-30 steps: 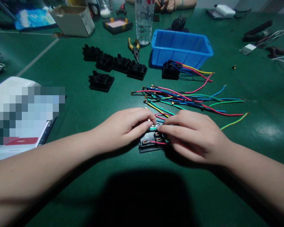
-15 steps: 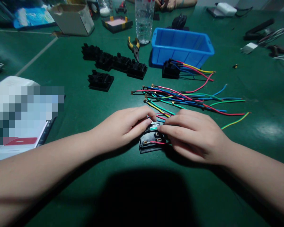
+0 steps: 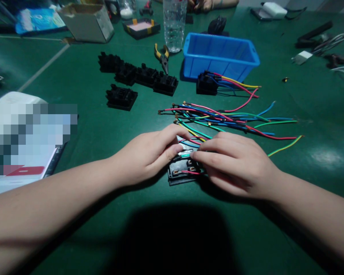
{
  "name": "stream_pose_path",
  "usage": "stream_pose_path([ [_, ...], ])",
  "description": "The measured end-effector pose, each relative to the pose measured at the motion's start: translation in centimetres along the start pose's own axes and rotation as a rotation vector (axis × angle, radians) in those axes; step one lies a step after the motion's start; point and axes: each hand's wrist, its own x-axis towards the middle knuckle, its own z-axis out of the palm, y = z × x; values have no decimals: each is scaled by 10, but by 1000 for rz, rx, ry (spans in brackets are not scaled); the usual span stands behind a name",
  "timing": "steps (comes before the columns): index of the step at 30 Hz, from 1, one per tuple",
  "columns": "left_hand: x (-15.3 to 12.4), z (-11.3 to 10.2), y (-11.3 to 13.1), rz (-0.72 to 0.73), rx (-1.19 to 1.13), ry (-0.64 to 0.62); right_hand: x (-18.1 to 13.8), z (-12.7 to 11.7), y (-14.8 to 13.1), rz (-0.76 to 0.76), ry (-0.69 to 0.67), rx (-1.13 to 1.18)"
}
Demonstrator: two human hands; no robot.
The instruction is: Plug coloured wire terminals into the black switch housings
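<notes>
A black connector block [image 3: 181,172] lies on the green table between my hands, with brass terminals and a red wire showing in its slots. My left hand [image 3: 149,154] is closed on the block's left end, thumb and fingers pressed against it. My right hand [image 3: 232,164] covers the block's right side, fingers pinched on a green wire [image 3: 185,155] at the block's top. Just beyond my hands lies a loose bundle of coloured wires [image 3: 226,120], several with brass terminal ends.
Further back lie a row of black blocks [image 3: 137,74], a single block [image 3: 122,97], a wired block [image 3: 206,84], yellow-handled pliers [image 3: 163,57], a blue bin [image 3: 220,57], a water bottle [image 3: 174,25] and a cardboard box [image 3: 87,23]. Papers [image 3: 25,152] lie at left. Another person's hands [image 3: 203,4] rest at the far edge.
My left hand's fingers have shifted slightly up and back along the block's top. The right hand and the block have hardly moved.
</notes>
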Motion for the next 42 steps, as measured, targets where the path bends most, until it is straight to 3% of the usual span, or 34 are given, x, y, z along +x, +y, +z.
stream_pose_path([
  [10, 4, -4, 2, -6, -48, -95, -1, 0, 0, 1, -5, 2],
  [19, 3, 0, -3, 91, -38, -69, -1, 0, 1, -5, -6, 0],
  [25, -1, -3, 0, 16, -62, 20, -2, 1, 0, 16, 18, -20],
  [37, 0, -2, -3, 71, -48, 57, -1, 3, 0, 53, 37, -4],
  [42, 2, -3, -2, 76, -50, 53, 0, 6, 0, 97, -19, -58],
])
